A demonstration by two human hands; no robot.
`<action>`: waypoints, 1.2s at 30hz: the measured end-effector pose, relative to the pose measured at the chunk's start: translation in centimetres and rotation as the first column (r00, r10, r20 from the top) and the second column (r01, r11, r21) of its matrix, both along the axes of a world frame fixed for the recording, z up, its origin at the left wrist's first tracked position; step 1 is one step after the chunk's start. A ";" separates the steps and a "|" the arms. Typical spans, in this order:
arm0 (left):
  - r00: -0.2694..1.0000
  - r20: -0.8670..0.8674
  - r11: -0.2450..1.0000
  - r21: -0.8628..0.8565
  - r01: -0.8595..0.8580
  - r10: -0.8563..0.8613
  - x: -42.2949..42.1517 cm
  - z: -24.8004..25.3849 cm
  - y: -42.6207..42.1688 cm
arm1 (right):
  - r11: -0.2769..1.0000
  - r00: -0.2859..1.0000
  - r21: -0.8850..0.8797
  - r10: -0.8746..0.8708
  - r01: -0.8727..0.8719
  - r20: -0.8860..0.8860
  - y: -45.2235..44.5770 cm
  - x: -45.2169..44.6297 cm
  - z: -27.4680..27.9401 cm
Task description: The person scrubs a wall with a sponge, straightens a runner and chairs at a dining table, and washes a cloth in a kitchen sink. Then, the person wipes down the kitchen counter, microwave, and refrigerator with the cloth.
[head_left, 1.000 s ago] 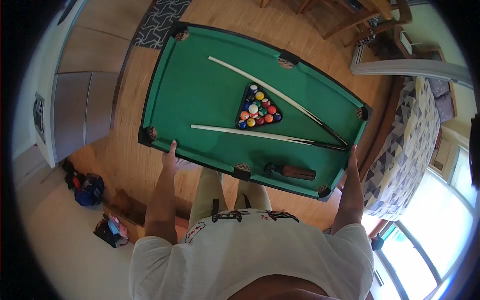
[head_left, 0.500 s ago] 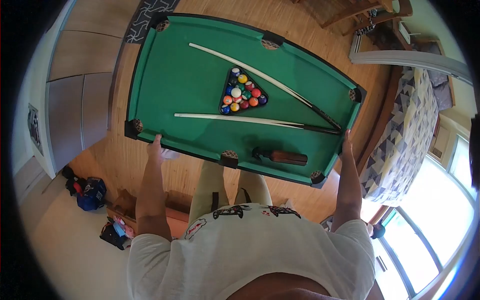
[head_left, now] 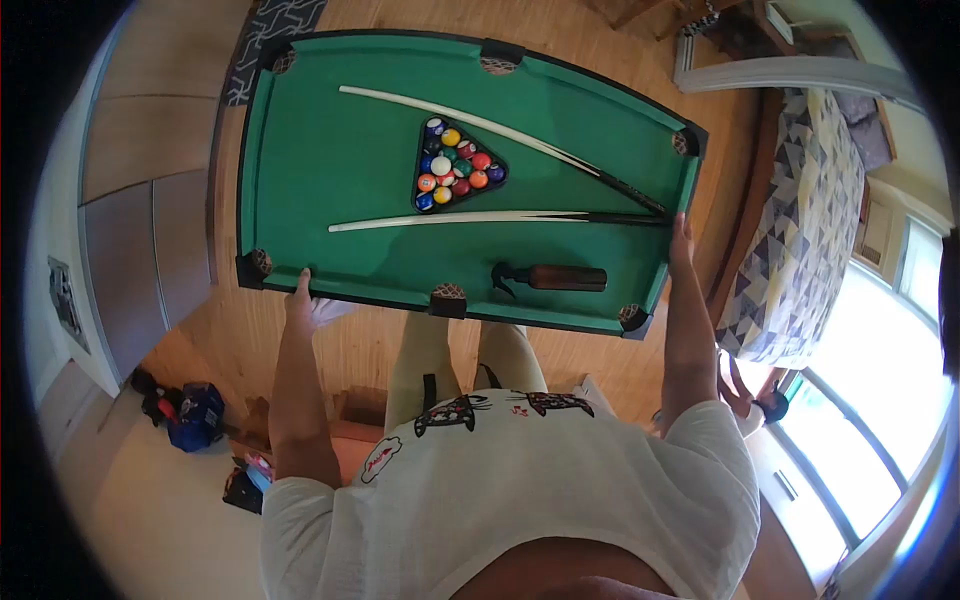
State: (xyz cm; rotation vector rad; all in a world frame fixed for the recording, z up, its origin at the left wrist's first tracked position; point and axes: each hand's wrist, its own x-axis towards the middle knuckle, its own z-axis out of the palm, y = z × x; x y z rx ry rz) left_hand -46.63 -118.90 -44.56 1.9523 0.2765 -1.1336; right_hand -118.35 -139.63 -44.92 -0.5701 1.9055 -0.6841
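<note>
I see the pool table [head_left: 290, 180] just beyond the torso, long axis left-right, left hand [head_left: 303, 293] gripping its near rail by the left corner, right hand [head_left: 681, 237] gripping its right end, nearer the cue sticks' [head_left: 450, 217] dark butts.

One table [head_left: 380, 130], two cues [head_left: 440, 219], one rack [head_left: 414, 190], one spray bottle [head_left: 567, 278], six pockets [head_left: 448, 293], two hands [head_left: 304, 290], apparently sixteen balls [head_left: 440, 166].
</note>
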 end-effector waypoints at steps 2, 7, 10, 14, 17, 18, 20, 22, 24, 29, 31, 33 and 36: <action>0.976 -0.150 0.986 0.036 0.162 -0.155 0.2 3.6 -0.1 | 0.998 0.683 -0.035 0.007 -0.048 -0.731 -0.1 5.3 3.5; 0.637 -0.174 0.629 0.107 0.770 -0.751 -1.6 8.0 2.9 | 0.601 0.523 -0.283 0.270 -0.747 -0.808 3.4 14.1 6.7; 0.133 -0.133 0.100 0.235 0.967 -0.982 -3.3 11.2 4.7 | 0.252 0.288 -0.155 0.669 -0.955 -0.686 8.0 20.5 9.3; -0.373 -0.269 -0.452 0.354 0.819 -0.888 -1.9 13.1 7.8 | 0.087 0.030 0.048 0.716 -0.995 -0.697 10.6 25.4 8.9; -0.505 -0.225 -0.551 0.410 0.726 -0.833 1.3 11.2 10.2 | 0.072 -0.069 0.175 0.726 -0.982 -0.684 11.7 25.6 6.0; -0.539 -0.207 -0.572 0.416 0.707 -0.817 1.7 12.0 10.1 | 0.089 -0.060 0.195 0.760 -0.977 -0.647 11.9 25.1 5.5; 0.247 -0.124 0.233 0.112 0.966 -0.961 1.9 14.4 10.1 | 0.165 0.005 0.183 0.756 -0.969 -0.655 12.4 24.4 6.5; 0.301 -0.080 0.299 0.032 0.954 -0.950 1.7 16.0 10.1 | 0.234 0.068 0.165 0.744 -0.958 -0.665 12.5 24.3 8.3; 0.367 -0.051 0.369 -0.052 0.928 -0.929 1.8 17.1 10.0 | 0.354 0.256 0.068 0.783 -0.933 -0.567 12.5 24.6 10.8; 0.680 -0.014 0.662 -0.243 0.708 -0.733 4.5 18.0 10.4 | 0.627 0.698 -0.373 0.412 -0.684 -0.587 15.6 24.8 18.2; 0.628 0.071 0.504 -0.529 0.683 -0.775 2.0 23.9 9.8 | 0.683 0.792 -0.433 0.383 -0.589 -0.475 17.6 24.6 23.1; 0.620 0.096 0.425 -0.647 0.633 -0.779 -1.9 31.1 10.3 | 0.664 0.794 -0.460 0.580 -0.589 -0.181 19.5 24.2 26.3; 0.562 0.045 0.263 -0.851 0.454 -0.826 -6.8 32.9 11.3 | 0.508 0.718 -0.763 0.691 -0.400 0.084 25.4 27.0 31.9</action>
